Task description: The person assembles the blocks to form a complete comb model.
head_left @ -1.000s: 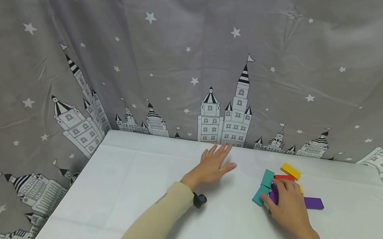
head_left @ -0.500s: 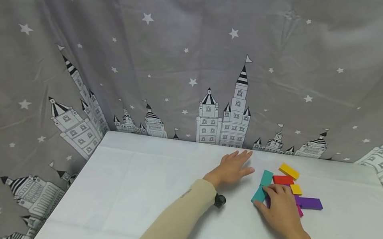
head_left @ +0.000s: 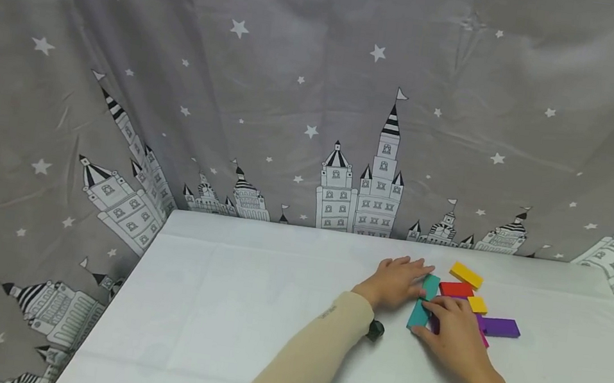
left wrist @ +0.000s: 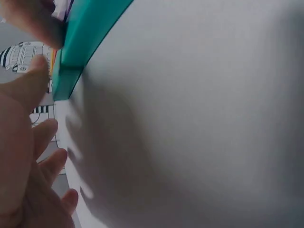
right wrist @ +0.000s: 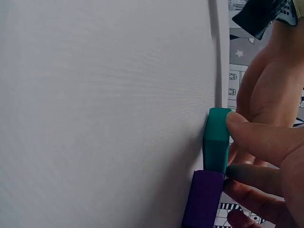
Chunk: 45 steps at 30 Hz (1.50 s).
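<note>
Two teal blocks lie end to end on the white table, forming a slightly bent line. My right hand (head_left: 456, 337) pinches the near teal block (head_left: 417, 315) between thumb and fingers. In the right wrist view the thumb is on one end of that teal block (right wrist: 217, 137), beside a purple block (right wrist: 204, 199). My left hand (head_left: 394, 284) reaches the far teal block (head_left: 431, 285) from the left, with its index finger by the far end and its thumb near the joint. Its other fingers are spread, loosely bent, as the left wrist view shows.
Right of the teal blocks lie a red block (head_left: 456, 290), a yellow block (head_left: 466, 275), a smaller yellow block (head_left: 477, 304) and a purple block (head_left: 502, 328). A magenta piece (head_left: 484, 338) is partly covered by my right hand. A grey castle-print curtain (head_left: 274, 84) hangs behind the table.
My left hand has moved right across the table to the far teal block. My right hand has shifted left off the purple blocks onto the near teal block, uncovering the small yellow block.
</note>
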Each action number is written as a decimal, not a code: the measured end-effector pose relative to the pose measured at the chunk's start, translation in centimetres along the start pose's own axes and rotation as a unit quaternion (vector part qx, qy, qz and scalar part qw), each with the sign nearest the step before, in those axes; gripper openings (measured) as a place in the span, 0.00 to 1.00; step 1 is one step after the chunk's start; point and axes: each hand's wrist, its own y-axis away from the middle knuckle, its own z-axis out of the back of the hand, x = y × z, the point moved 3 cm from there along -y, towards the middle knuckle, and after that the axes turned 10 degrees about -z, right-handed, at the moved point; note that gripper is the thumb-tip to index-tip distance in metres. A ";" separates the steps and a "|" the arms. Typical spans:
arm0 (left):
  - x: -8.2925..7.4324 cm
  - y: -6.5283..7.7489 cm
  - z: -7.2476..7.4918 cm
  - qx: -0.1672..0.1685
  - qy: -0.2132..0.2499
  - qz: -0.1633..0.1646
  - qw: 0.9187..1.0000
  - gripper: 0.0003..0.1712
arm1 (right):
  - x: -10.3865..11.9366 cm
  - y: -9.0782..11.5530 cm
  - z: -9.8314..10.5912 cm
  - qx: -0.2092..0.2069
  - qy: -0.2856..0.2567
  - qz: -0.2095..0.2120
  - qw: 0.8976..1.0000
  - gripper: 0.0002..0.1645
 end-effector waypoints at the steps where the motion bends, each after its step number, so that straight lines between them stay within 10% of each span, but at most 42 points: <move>1: -0.2 -0.1 -0.1 0.003 -0.013 -0.006 1.000 0.33 | 0.0 0.0 0.0 -0.001 -0.001 0.002 1.000 0.32; 12: -0.9 -0.5 -0.1 0.027 -0.100 -0.037 0.994 0.31 | -0.2 -0.2 0.1 0.013 -0.016 -0.004 1.000 0.31; 45: 2.6 2.5 1.3 -0.072 0.000 -0.014 0.997 0.36 | -0.1 -0.4 0.3 0.052 -0.014 -0.028 0.998 0.35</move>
